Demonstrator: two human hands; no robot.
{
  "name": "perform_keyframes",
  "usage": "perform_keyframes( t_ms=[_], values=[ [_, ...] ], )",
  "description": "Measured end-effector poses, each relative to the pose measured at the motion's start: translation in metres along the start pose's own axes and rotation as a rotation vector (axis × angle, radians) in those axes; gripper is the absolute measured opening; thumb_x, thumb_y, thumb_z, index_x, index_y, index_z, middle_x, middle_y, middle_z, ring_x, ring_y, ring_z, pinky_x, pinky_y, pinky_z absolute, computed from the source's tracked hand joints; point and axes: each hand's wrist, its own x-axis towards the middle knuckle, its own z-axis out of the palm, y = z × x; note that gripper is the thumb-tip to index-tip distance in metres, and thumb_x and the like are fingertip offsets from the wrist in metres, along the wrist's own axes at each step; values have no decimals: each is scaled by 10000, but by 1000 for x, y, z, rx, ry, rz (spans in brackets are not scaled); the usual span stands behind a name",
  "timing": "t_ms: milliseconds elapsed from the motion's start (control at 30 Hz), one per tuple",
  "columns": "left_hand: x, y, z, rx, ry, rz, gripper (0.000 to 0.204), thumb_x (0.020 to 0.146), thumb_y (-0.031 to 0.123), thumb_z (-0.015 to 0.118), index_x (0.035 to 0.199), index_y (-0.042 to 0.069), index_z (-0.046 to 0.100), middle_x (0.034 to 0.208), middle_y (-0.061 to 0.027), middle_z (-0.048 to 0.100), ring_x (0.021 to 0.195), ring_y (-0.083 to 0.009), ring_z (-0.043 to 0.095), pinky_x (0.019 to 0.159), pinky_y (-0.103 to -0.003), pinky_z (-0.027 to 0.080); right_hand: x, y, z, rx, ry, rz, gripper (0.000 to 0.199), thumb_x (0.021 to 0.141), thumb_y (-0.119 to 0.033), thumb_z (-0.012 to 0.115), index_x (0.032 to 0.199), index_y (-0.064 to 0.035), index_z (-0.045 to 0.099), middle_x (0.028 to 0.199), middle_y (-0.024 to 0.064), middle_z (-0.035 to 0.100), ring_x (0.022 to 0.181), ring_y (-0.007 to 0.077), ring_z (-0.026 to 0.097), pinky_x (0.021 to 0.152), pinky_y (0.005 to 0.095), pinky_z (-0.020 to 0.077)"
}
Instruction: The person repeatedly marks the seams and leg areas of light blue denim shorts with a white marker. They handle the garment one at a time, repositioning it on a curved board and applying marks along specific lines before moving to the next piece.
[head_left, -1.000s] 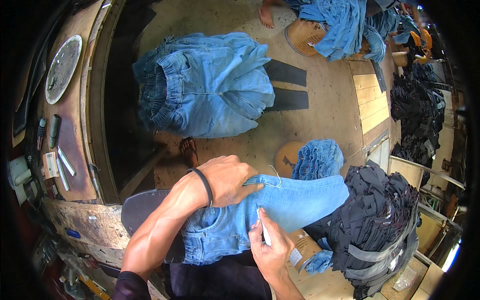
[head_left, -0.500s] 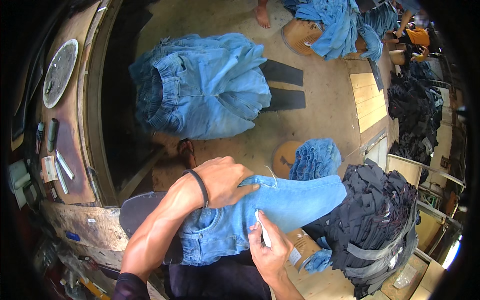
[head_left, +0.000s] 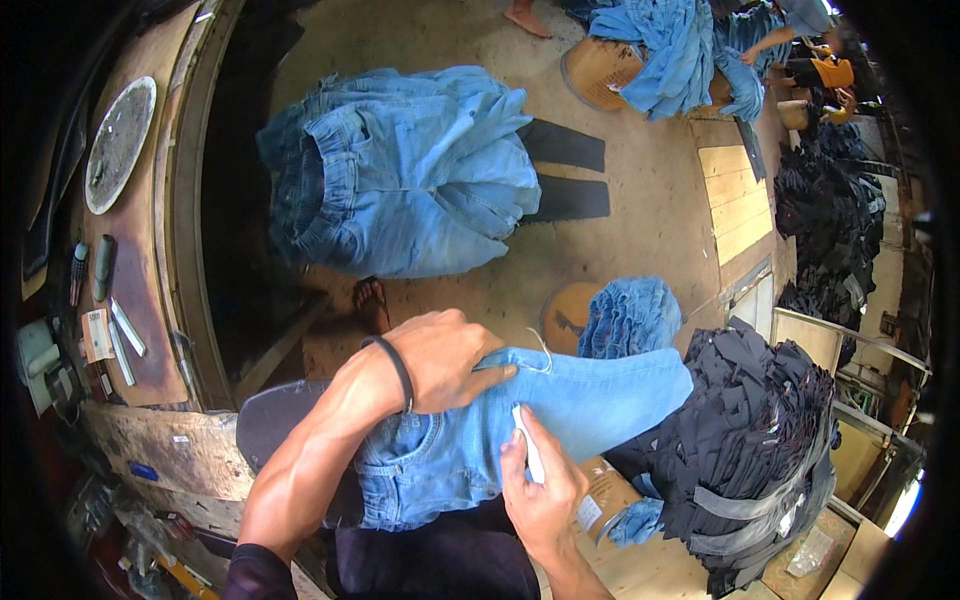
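A light blue pair of jeans [head_left: 590, 400] lies stretched in front of me, its leg pointing right and its elastic waist near a dark, rounded board [head_left: 268, 420]. My left hand [head_left: 440, 365] is closed on the far edge of the denim; a dark band circles the wrist. Loose white threads hang off the seam just beyond that thumb. A slim white stick-shaped tool [head_left: 530, 450] sits in my right hand [head_left: 545, 495], its tip touching the middle of the denim. The fingers wrap its lower part, so its full shape is hidden.
More blue jeans [head_left: 430, 170] are spread ahead at the left over dark strips. A wooden bench [head_left: 165, 200] with a round tray [head_left: 120, 145] and white bars [head_left: 128, 330] runs along the left. Heaped dark garments [head_left: 750, 450] stand at right; jeans are piled on a drum [head_left: 600, 72]. Other people are beyond.
My right hand has slid the white tool a little away from me, up the denim. My left hand keeps its hold. In the background, a bare foot and a person's arm have shifted.
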Motion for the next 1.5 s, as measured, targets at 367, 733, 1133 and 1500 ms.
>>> perform_keyframes(
  t_ms=[367, 733, 1133, 1500],
  values=[
    [0, 1, -1, 3, -24, 3, 354, 1029, 353, 635, 1088, 41, 791, 934, -285, 745, 919, -483, 719, 882, -545, 583, 5, 1, -3, 5, -3, -49, 370, 892, 43, 745, 1262, 50, 730, 906, 170, 772, 681, 272, 730, 628, 370, 578],
    [-1, 0, -2, 8, -24, 2, 362, 1025, 372, 644, 1071, 45, 792, 884, -286, 735, 892, -491, 713, 856, -553, 583, 2, -2, 0, -24, -27, 15, 356, 879, 55, 753, 1235, 41, 748, 893, 175, 767, 691, 278, 734, 639, 370, 587],
    [-12, 13, -1, 71, 78, -26, 434, 1003, 440, 699, 1061, 16, 772, 839, -252, 735, 849, -460, 720, 803, -529, 587, -11, 23, -32, 270, 153, 327, 323, 1001, 3, 661, 1315, 80, 659, 978, 173, 794, 884, 223, 774, 817, 354, 613],
    [-41, 86, 148, 557, 597, -286, 901, 862, 531, 793, 1521, -18, 515, 1633, -224, 446, 1567, -411, 347, 1289, -638, 165, 84, 188, -72, 1, 286, 68, 212, 1093, -102, 548, 1264, 3, 616, 1162, 210, 754, 1133, 431, 713, 968, 514, 539]
  ],
)
